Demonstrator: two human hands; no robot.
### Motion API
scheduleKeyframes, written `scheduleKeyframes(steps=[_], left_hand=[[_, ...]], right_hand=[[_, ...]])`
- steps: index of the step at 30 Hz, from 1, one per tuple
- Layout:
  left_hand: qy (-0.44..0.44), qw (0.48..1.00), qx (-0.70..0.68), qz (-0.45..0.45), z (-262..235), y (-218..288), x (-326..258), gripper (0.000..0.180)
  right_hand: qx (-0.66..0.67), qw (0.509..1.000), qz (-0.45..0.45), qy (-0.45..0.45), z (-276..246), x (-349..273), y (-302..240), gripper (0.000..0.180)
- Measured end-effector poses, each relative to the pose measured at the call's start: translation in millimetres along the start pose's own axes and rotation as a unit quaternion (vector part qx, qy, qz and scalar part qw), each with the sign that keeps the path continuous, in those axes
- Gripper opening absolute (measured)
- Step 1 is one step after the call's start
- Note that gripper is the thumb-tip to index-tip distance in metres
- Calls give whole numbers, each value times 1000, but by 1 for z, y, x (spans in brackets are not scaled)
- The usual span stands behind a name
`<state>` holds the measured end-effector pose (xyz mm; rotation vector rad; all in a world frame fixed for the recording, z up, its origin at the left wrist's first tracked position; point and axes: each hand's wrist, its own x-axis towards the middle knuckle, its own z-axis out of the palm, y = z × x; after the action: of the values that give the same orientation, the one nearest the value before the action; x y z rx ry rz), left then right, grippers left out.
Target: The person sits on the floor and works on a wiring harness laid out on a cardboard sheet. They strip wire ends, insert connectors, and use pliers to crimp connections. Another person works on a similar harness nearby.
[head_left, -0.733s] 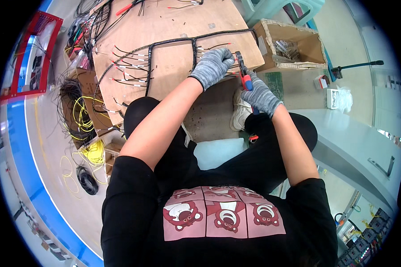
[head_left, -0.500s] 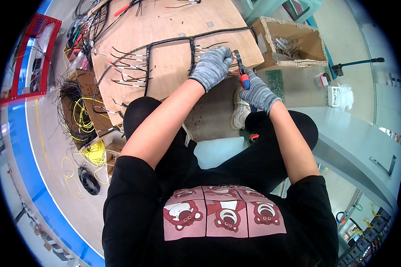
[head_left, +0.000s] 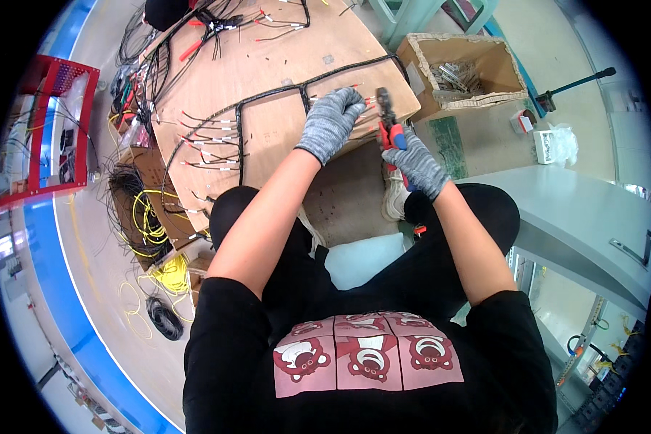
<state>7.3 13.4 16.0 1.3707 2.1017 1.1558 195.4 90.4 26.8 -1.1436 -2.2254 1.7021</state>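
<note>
My left hand (head_left: pixel 330 124), in a grey knitted glove, is closed in a pinch over the right part of a black cable harness (head_left: pixel 267 94). A thin wire (head_left: pixel 369 100) with a red tip comes out beside its fingertips. My right hand (head_left: pixel 421 165), gloved alike, grips crimping pliers (head_left: pixel 389 124) by their red and blue handles. The dark jaws point away from me and stand just right of the wire ends, apart from my left fingers. Several branch wires (head_left: pixel 213 137) with white markers fan out from the harness on the left. My glove hides part of the right branch.
The harness lies on a wooden board (head_left: pixel 267 54). An open cardboard box (head_left: pixel 477 76) with metal parts stands right of it. Black and yellow cable coils (head_left: pixel 148 217) lie on the left, near a red rack (head_left: pixel 43 130). A grey cabinet (head_left: pixel 571 217) is at my right.
The pliers have turned, showing more of their handles and jaws. My left hand has drawn slightly left and nearer. The whole view has shifted a little, with a dark shape now at the top left.
</note>
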Motion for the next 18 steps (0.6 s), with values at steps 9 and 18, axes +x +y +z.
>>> scheduleKeyframes(steps=[9, 18], left_hand=[[-12, 993, -108, -40, 5, -15, 3, 20], [14, 995, 91, 48, 7, -11, 18, 17]], right_hand=[[169, 985, 18, 30, -24, 8, 30, 43], [96, 994, 40, 35, -17, 15, 21, 34]])
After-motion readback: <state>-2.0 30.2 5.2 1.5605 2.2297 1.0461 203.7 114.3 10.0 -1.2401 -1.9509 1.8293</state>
